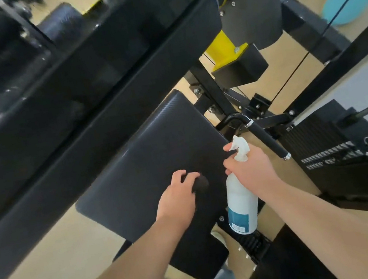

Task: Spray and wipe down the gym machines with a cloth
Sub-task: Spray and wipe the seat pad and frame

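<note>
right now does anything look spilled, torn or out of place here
Nothing stands out. The seat pad looks whole, no puddle visible; the left hand holds a dark cloth on it, and the right hand grips the spray bottle beside it.

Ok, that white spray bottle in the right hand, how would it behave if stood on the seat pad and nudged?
Likely tippy: the spray bottle is tall and narrow, with its trigger head on top. Probably rigid and fairly light, since the right hand carries it by the neck alone.
</note>
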The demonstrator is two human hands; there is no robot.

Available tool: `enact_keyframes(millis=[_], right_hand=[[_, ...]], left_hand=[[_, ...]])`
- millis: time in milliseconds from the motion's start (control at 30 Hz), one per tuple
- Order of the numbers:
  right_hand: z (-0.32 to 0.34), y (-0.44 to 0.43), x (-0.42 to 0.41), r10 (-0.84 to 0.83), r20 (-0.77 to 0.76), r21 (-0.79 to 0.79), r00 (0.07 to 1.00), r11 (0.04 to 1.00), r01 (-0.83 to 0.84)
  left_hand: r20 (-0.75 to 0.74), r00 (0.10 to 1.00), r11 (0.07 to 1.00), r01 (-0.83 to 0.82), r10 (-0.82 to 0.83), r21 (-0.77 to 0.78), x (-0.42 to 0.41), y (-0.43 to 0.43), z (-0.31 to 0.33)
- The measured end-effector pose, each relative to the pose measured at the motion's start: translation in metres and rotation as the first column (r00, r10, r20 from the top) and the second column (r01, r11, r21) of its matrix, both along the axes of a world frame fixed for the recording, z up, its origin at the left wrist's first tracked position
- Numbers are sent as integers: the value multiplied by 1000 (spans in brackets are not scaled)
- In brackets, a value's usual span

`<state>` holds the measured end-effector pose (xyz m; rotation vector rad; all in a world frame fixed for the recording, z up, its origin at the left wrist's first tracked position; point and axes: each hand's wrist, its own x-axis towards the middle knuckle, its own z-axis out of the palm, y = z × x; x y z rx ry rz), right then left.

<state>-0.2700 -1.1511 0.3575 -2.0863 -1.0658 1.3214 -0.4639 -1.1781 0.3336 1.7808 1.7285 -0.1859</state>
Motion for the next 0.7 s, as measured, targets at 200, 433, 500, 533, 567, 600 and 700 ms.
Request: enact_keyframes(millis=[200, 433, 500, 533, 567, 600, 700], right_hand=[[42, -14, -28, 97, 0, 57, 995, 994, -97], [91, -29, -58, 190, -21, 100, 982, 977, -187], [102, -36, -65, 203, -26, 114, 979, 973, -199], [107, -39, -68, 204, -31, 120, 978, 973, -199], [112, -42, -71, 204, -30, 122, 979, 972, -199], [116, -45, -74, 205, -29, 124, 978, 972, -200], [127, -54, -84, 227, -25, 123, 974, 967, -222]], left_hand=[[341, 862, 919, -394, 375, -17, -22, -19, 66], [515, 693, 852, -495, 504, -168, -48, -40, 131], [553, 638, 834, -500, 536, -232, -58, -48, 142], [572, 615, 829, -499, 543, -251, -63, -53, 147], [587, 595, 824, -504, 549, -259, -67, -58, 151], [600, 574, 814, -522, 557, -257, -71, -63, 154], [624, 528, 778, -589, 576, -219, -85, -77, 160]])
